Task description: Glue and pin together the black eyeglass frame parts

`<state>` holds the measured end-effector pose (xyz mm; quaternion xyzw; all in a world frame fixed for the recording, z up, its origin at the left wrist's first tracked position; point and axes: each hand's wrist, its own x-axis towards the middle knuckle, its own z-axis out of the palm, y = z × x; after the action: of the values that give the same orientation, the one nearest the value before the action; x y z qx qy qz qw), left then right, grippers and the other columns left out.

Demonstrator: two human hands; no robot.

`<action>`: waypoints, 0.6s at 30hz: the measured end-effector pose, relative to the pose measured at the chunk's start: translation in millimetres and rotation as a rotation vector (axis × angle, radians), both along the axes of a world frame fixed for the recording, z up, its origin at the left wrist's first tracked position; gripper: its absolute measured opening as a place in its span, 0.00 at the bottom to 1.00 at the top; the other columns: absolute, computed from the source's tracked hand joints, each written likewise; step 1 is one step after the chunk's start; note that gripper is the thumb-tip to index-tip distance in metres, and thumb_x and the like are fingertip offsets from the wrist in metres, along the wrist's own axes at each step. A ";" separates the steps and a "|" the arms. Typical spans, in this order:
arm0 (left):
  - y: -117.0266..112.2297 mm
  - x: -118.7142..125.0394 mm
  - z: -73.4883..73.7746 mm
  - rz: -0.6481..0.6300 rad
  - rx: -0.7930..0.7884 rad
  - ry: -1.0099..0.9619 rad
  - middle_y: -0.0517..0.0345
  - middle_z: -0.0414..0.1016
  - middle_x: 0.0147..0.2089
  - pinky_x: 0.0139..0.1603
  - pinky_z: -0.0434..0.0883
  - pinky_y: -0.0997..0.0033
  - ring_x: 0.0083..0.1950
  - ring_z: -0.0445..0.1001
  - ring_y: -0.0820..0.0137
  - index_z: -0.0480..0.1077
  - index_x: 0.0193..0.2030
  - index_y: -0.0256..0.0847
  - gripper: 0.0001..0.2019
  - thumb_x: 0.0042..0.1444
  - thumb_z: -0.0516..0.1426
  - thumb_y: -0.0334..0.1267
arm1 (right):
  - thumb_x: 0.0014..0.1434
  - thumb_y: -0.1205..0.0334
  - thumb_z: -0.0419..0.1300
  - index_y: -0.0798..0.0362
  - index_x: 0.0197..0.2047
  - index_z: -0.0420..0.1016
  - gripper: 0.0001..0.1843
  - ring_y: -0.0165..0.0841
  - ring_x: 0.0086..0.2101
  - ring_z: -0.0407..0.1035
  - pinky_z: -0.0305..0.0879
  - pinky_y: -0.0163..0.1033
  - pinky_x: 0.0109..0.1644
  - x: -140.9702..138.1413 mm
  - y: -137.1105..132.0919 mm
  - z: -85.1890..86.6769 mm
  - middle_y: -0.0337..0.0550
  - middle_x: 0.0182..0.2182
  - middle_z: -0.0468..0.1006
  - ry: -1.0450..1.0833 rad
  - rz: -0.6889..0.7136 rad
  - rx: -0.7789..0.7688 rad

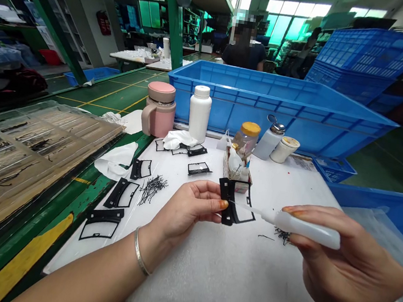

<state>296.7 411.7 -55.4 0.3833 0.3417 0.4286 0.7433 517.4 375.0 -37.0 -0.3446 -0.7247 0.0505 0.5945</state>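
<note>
Your left hand (188, 204) pinches one frame (229, 211), apparently mid-work, your right hand (349, 264) grips the bottle (310, 231); whether frames (116, 193) near the board's (228, 276) left edge are done is unclear.

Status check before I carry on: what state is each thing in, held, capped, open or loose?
Black frame: gripped in left hand
Squeeze bottle: gripped in right hand, nozzle toward the frame; contact unclear
Pink mug: lid on
Tall white bottle: capped
Yellow-lidded jar: closed
White tub: lid on
Large blue crate: open-topped
Black strips: loose heap
White cloth: crumpled
</note>
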 end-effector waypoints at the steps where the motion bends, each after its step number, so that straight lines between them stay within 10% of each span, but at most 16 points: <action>1: 0.2 0.3 0.0 -0.002 0.002 0.001 0.60 0.74 0.32 0.34 0.74 0.81 0.31 0.73 0.79 0.75 0.40 0.35 0.12 0.50 0.68 0.33 | 0.57 0.67 0.69 0.53 0.42 0.79 0.09 0.39 0.36 0.73 0.66 0.43 0.35 0.1 0.2 -0.4 0.43 0.37 0.79 0.015 -0.007 -0.002; 18: -3.0 2.3 -3.3 -0.053 -0.054 -0.044 0.60 0.75 0.30 0.31 0.74 0.82 0.29 0.74 0.79 0.75 0.39 0.36 0.12 0.48 0.69 0.33 | 0.55 0.65 0.70 0.48 0.42 0.81 0.10 0.40 0.36 0.73 0.67 0.44 0.39 -3.0 4.7 -4.8 0.41 0.37 0.80 0.109 -0.123 0.039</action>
<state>299.1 408.6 -58.7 0.3624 0.3266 0.4076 0.7719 514.4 379.7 -41.8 -0.3737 -0.6695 0.0184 0.6417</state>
